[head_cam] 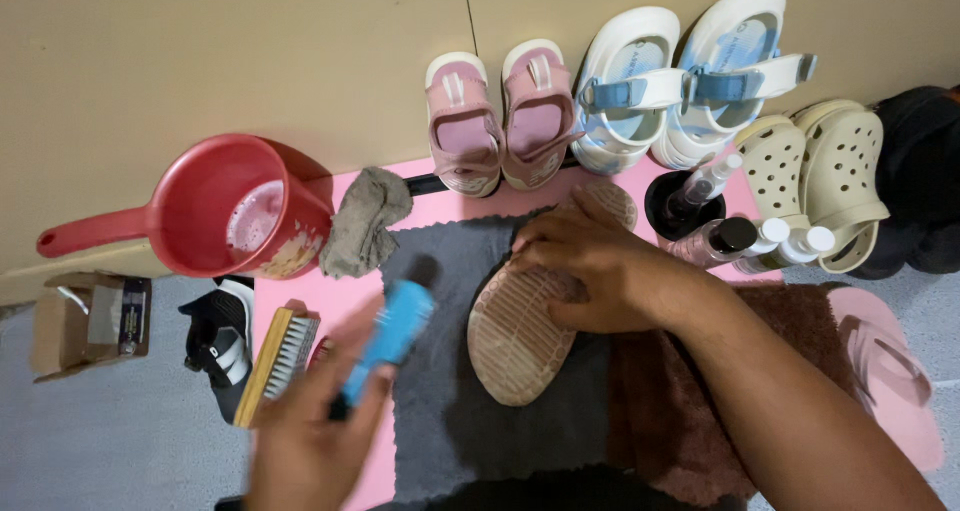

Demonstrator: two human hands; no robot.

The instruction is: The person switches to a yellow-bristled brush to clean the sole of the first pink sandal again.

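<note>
**Sole scrub in hand: shoe pinned, brush raised**

While the left hand (310, 441) is motion-blurred, it is clearly closed around a blue plastic-handled brush (392, 336), held up off the mat and just left of the shoe. Right hand (590, 271) lies flat, fingers spread, pressing on a beige shoe turned sole-up (515, 341); not a wrapped grip, more a hold-down. That shoe rests on a dark grey cloth (450, 421) laid over a pink mat (300, 321), with a brown towel (650, 411) to its right.

Judgement: scrubbing step, brush between strokes. Next move calls for bringing the bristles onto the tread while the right hand keeps the shoe from sliding.

Counts, near to far:
- 1 wooden-backed bristle brush (278, 356) at the mat's left edge
- 1 black-and-white shoe (220, 346) beside it
- 1 pink flip-flop (890, 371) at right
- 1 small brown cardboard box (90, 321) at far left
- 1 crumpled grey rag (365, 221)
- 1 red plastic dipper with soapy water (230, 206)
- roughly 4 small bottles (740, 233); overlap makes the count uncertain
- 2 cream perforated clogs (815, 171)
- 2 pink strapped sandals (500, 116)
- 2 white-and-blue strapped sandals (680, 71) against the wall
</note>
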